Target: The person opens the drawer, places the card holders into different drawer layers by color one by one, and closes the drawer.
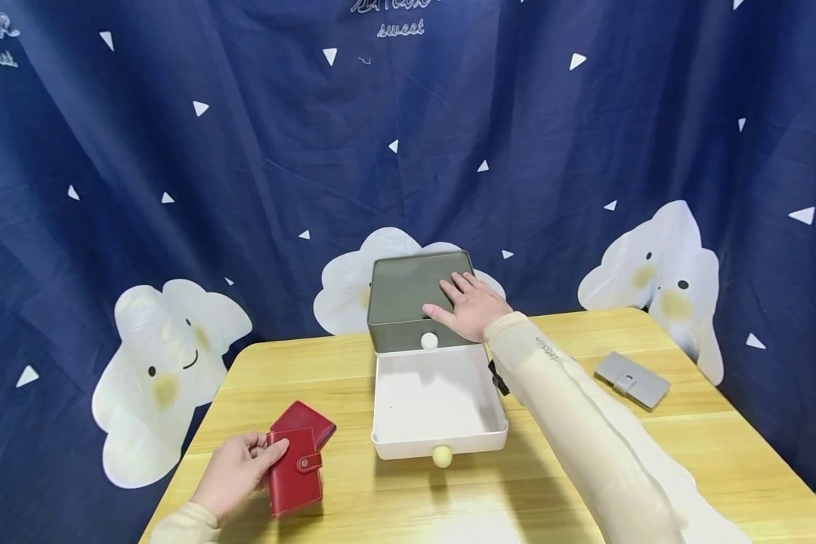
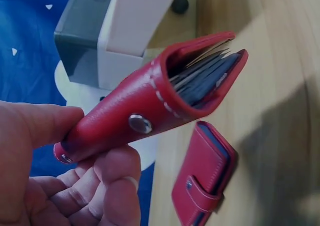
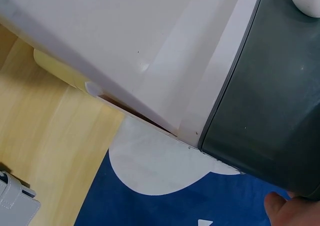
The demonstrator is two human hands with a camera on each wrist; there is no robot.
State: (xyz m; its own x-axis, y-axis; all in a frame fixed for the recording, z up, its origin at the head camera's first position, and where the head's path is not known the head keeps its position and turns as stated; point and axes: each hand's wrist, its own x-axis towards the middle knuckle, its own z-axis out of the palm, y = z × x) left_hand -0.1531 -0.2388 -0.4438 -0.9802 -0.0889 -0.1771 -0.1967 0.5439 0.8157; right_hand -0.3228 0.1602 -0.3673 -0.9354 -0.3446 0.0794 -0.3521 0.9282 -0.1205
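My left hand pinches a red card wallet between thumb and fingers, held up over the table's left side. Its open end in the left wrist view shows several cards inside, and a metal snap sits on its spine. Just behind it, a second red card wallet with a strap lies on the table. My right hand rests with fingers spread on the dark grey top of a small drawer box. Its lower white drawer, with a yellow knob, is pulled out and has nothing in it.
A grey card wallet with a strap lies on the right side of the wooden table. The upper dark drawer, with a white knob, is closed. A blue curtain with white clouds hangs behind the table.
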